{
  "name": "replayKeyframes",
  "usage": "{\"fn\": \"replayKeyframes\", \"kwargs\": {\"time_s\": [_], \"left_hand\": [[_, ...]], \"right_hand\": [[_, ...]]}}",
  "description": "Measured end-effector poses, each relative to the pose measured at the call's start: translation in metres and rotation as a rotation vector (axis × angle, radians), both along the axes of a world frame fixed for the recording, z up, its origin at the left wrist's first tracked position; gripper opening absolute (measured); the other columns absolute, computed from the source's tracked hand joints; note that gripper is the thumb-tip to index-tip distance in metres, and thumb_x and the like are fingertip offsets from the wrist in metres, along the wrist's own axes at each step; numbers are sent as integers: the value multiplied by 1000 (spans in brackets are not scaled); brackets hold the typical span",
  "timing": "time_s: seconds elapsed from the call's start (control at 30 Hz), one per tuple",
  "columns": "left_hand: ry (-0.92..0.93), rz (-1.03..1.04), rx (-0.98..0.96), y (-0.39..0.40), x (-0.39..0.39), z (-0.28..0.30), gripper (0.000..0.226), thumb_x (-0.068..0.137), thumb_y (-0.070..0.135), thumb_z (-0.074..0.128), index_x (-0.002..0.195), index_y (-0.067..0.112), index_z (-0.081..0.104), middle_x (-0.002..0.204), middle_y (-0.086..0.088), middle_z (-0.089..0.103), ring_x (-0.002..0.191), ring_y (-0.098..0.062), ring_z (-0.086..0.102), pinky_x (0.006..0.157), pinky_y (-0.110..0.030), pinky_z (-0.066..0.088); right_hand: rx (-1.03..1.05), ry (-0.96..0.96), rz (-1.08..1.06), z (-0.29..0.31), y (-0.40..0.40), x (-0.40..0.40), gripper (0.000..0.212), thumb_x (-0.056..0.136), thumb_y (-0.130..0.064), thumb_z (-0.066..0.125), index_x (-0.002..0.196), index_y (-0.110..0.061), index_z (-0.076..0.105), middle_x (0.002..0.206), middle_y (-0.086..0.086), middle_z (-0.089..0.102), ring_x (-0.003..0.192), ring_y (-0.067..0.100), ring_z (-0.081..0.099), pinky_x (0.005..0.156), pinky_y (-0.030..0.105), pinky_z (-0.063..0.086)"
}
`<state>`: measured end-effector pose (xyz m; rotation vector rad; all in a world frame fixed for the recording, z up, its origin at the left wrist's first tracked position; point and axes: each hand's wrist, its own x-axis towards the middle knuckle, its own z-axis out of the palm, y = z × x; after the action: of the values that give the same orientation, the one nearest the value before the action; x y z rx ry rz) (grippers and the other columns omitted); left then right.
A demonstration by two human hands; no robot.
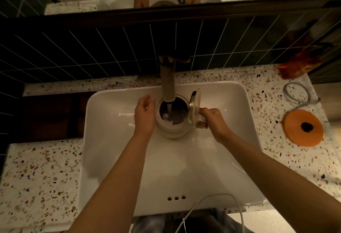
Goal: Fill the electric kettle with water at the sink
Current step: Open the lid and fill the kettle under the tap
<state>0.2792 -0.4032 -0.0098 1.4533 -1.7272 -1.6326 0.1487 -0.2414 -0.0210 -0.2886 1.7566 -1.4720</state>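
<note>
A white electric kettle (172,129) stands upright inside the white sink (114,158), directly under the faucet spout (167,85). Its lid (194,107) is flipped open to the right. A thin stream of water falls from the spout into the kettle's dark inside. My right hand (214,122) grips the kettle's handle on the right side. My left hand (144,116) is cupped against the kettle's left wall, steadying it.
The speckled terrazzo counter (40,177) surrounds the sink. An orange kettle base (303,127) with a grey cord (297,96) lies on the counter to the right. An orange object (299,66) sits at the back right. A white cable (212,207) hangs near the sink's front edge. Dark tiles and a mirror rise behind.
</note>
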Motion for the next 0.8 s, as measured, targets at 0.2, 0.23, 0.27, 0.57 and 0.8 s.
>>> {"fn": "replayKeyframes", "kwargs": {"time_s": [0.2,0.23,0.27,0.57,0.8], "left_hand": [[84,52,278,5,-1,-2,30,97,42,53,111,20,68,115,-7,71,112,-23,63,100,-38,48],[104,60,310,4,0,-3,31,95,43,55,111,21,69,115,-8,71,113,-24,63,102,-41,47],[125,76,344,3,0,-4,34,94,43,56,114,19,70,114,-8,72,113,-25,64,100,-40,48],[230,136,501,7,6,-7,40,99,36,53,129,11,64,117,-8,72,109,-19,66,86,-26,50],[230,137,487,10,7,-6,39,99,36,53,129,12,64,122,-10,71,113,-19,65,90,-27,49]], "right_hand": [[43,23,10,-2,-2,-1,50,94,-14,46,44,-15,51,41,-3,43,45,13,39,50,23,34],[46,31,11,-3,-2,0,48,94,-14,46,46,-11,52,43,1,43,47,15,39,51,24,34],[48,39,11,-4,-2,0,45,93,-15,47,50,-6,53,46,6,42,50,18,39,53,26,34],[62,86,35,-5,0,-1,49,94,-18,47,47,-8,51,56,17,42,59,30,40,64,35,36],[44,80,30,-9,2,0,49,94,-19,47,47,-7,55,57,20,45,60,32,43,66,36,37]]}}
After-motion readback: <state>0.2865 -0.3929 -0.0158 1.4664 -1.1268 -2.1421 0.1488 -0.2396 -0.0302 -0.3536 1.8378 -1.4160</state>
